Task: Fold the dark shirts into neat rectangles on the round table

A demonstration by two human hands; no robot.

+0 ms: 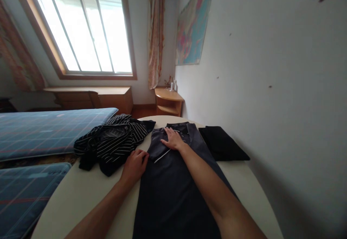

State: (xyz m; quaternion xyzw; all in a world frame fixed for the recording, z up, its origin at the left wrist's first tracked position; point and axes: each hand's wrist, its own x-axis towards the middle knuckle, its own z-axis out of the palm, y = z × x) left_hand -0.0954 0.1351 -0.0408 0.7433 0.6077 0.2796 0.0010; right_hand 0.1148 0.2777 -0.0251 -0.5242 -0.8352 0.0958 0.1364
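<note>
A dark navy garment [173, 192] with white piping and a few buttons is spread over the pale round table [67, 203]. My right hand [172, 139] lies flat on its upper part, fingers spread, close to the collar. At the left edge of the garment, my left hand [137, 163] has its fingers bent and pressed together on the cloth beside the piped sleeve. A crumpled black garment with white stripes [116, 137] lies just to the left. Right of the navy garment sits a flat, folded black cloth [223, 145].
Blue plaid mattresses [54, 128] stand beyond the table's left side. A wall [284, 105] runs close along the right. Further back are a corner shelf [168, 94] with small bottles, a wooden desk [114, 90], curtains and a window.
</note>
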